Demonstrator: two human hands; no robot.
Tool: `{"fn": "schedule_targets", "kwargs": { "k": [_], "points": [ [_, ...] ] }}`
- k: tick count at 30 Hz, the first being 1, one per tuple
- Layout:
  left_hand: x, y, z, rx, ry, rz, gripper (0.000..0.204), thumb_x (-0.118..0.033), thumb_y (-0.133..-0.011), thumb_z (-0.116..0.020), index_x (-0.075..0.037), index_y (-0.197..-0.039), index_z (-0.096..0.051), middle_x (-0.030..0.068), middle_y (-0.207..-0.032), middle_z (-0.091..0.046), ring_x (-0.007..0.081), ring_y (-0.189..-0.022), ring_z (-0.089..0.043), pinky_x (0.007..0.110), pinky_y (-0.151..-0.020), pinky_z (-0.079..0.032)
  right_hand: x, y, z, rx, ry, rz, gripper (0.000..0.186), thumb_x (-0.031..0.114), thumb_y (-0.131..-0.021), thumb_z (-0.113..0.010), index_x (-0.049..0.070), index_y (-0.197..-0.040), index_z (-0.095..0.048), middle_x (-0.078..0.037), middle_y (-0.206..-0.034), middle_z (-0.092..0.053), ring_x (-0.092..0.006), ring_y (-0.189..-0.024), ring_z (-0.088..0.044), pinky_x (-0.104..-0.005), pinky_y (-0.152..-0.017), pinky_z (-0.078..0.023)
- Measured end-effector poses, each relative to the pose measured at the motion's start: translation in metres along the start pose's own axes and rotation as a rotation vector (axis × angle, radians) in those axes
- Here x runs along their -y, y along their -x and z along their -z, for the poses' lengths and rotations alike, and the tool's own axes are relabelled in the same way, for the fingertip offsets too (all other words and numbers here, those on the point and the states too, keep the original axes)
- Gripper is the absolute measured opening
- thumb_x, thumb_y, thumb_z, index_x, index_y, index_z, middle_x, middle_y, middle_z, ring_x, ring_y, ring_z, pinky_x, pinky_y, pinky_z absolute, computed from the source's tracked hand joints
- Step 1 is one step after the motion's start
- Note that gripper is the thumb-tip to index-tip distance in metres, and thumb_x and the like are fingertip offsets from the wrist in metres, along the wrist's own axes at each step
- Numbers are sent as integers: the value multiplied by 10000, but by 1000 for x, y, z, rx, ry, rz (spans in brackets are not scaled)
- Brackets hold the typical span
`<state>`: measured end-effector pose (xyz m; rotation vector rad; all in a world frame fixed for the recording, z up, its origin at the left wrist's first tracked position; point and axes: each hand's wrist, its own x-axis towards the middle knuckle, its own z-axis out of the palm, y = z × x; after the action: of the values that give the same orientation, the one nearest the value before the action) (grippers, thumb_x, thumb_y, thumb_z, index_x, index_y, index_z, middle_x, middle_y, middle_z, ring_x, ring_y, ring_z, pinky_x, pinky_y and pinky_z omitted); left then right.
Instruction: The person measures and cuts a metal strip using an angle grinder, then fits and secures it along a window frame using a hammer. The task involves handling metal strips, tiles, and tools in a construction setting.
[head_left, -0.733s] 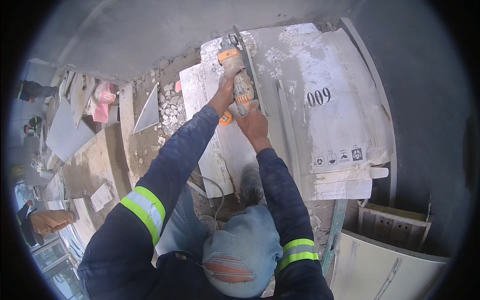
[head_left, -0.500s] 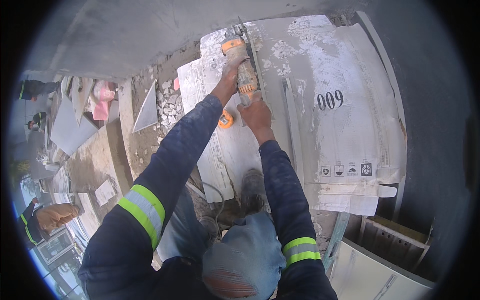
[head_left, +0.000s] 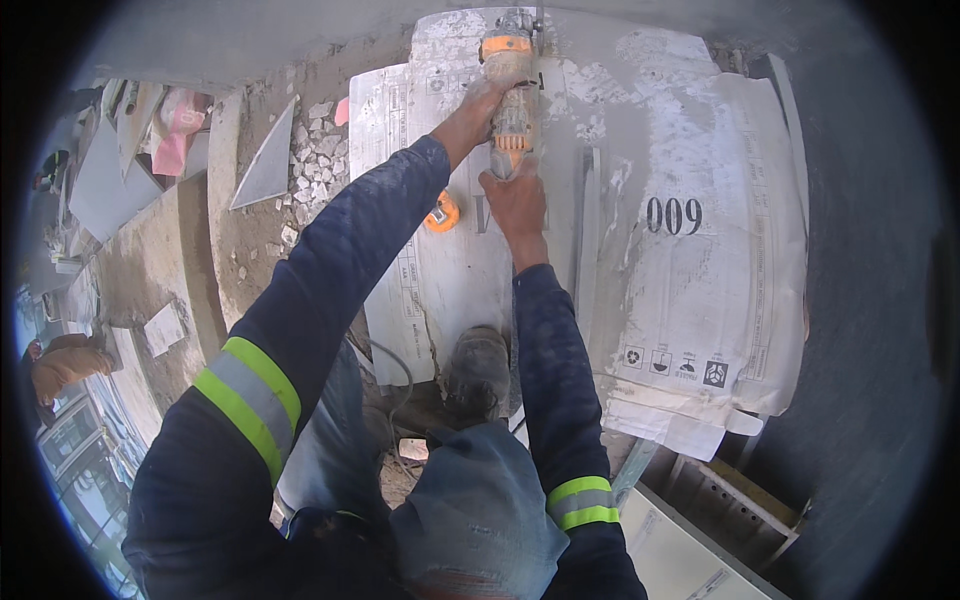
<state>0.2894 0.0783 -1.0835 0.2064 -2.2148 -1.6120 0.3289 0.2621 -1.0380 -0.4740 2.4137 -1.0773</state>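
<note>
Both my hands are closed around a dusty orange-and-grey angle grinder (head_left: 513, 122), which points away from me over the printed white cardboard (head_left: 660, 300). My left hand (head_left: 478, 112) grips the front part of its body, behind the orange collar. Nearer to me, my right hand (head_left: 517, 205) holds the rear end. The grinder's head is close to the far edge of the cardboard, and its disc shows only as a thin dark edge. An orange tape measure (head_left: 441, 213) lies on the cardboard, left of my right hand. A narrow pale strip (head_left: 588, 225) lies to the right.
My boot (head_left: 478, 368) stands on the near edge of the cardboard. To the left are a triangular grey offcut (head_left: 266, 160), broken rubble (head_left: 315, 155) and a concrete ledge (head_left: 190, 250). A grey cable (head_left: 404, 400) hangs beside my leg. A metal-framed panel (head_left: 690, 550) lies lower right.
The grinder has moved farther from me across the cardboard and turned straighter, with both hands still on it. The view has shifted, so the people at the left show less.
</note>
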Motion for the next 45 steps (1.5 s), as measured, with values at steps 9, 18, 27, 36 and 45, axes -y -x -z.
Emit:
{"fn": "schedule_targets", "kwargs": {
  "k": [9, 18, 27, 36, 45],
  "points": [
    [14, 3, 2, 13, -299, -222, 640, -11, -767, -828, -62, -1363, -600, 158, -1205, -719, 327, -1081, -711, 400, -928, -582, -2, -2, 1, -11, -16, 5, 605, 312, -789, -751, -99, -1157, -502, -333, -951, -710, -513, -927, -699, -549, -860, -563],
    [-7, 5, -3, 35, -447, -256, 737, -46, -728, -871, -156, -1402, -594, 134, -1218, -723, 354, -1143, -674, 419, -977, -544, -9, -3, 1, -9, 28, -19, 626, 313, -785, -754, -96, -1172, -484, -342, -941, -707, -514, -906, -703, -552, -848, -567],
    [-19, 5, 0, 0, -404, -274, 661, -19, -740, -844, -106, -1354, -616, 142, -1161, -738, 357, -1081, -701, 419, -936, -560, -7, -3, 0, 1, 18, -8, 678, 349, -797, -747, -103, -1223, -474, -337, -996, -709, -492, -951, -709, -542, -867, -571],
    [5, 1, -1, 44, -257, -199, 452, -131, -899, -738, -31, -1317, -598, 180, -1088, -738, 312, -972, -744, 414, -853, -610, 1, -1, 4, 20, 60, -33, 697, 363, -810, -739, -108, -1249, -471, -320, -1006, -716, -479, -944, -717, -535, -860, -576],
    [41, -2, -12, 47, 182, 123, 639, 5, -721, -829, -104, -1320, -637, 137, -1168, -734, 325, -1043, -704, 368, -912, -568, -9, 1, -1, -55, -27, -7, 596, 344, -788, -765, -95, -1128, -547, -332, -899, -711, -518, -884, -705, -545, -801, -567]
  ]
}}
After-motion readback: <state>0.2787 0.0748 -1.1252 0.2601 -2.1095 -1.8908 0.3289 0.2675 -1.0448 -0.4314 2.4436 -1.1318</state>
